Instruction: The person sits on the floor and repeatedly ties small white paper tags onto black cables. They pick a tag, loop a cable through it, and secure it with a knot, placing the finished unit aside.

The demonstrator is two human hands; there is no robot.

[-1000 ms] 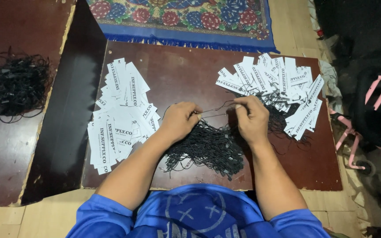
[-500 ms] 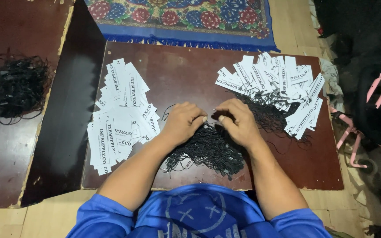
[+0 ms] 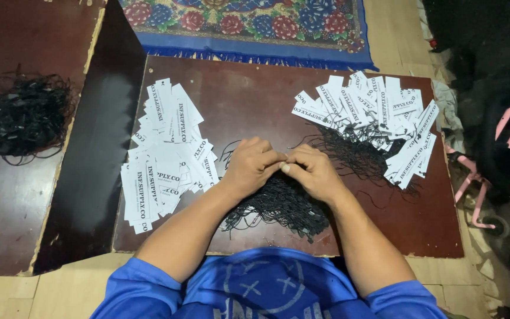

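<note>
The left hand [image 3: 250,167] and right hand [image 3: 311,171] are brought together, fingertips pinched on something too small to tell, above a pile of black strings [image 3: 281,204] on the worktop [image 3: 249,100]. White tags [image 3: 166,159] lie left, strung tags [image 3: 373,121] right.

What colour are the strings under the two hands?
Black: the pile of strings shows clearly in the head view.
</note>
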